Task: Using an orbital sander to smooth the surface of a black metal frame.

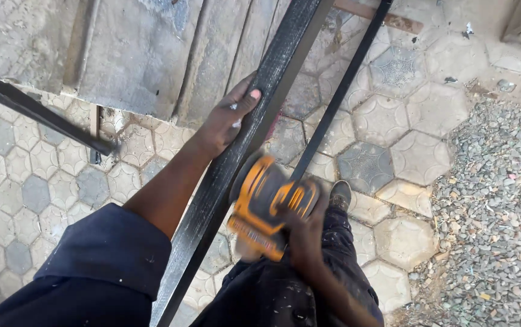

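Closest to me, the dark blue sleeve (106, 254) fills the bottom left corner and is cut off by the picture's edge, so the shoulder never shows. Beside it, the right hand (303, 233) is wrapped shut around an orange power sander (266, 206), gripping its top; the tool is smeared by motion blur, so its markings and its underside cannot be made out. The sander sits just beside the wide black metal bar (236, 157), seemingly against its right edge, though the blur hides the actual contact. That bar runs slantwise from the bottom edge up and out at the top, both ends cut off. The left hand (227, 118) lies on the bar farther up, fingers curled loosely over it and the thumb stretched along its face. I count three dark bars in all: the wide one, a thin rod (339, 91) right of it, and another (36, 112) coming in from the left edge. Below the sander, paint-speckled dark trousers (285, 297) lead to one grey shoe (340, 195), its partner out of sight. Beyond lie hexagonal paving stones (388, 121), loose gravel (497, 200) to the right, and weathered grey boards (139, 54) across the top, partly covering the ground.
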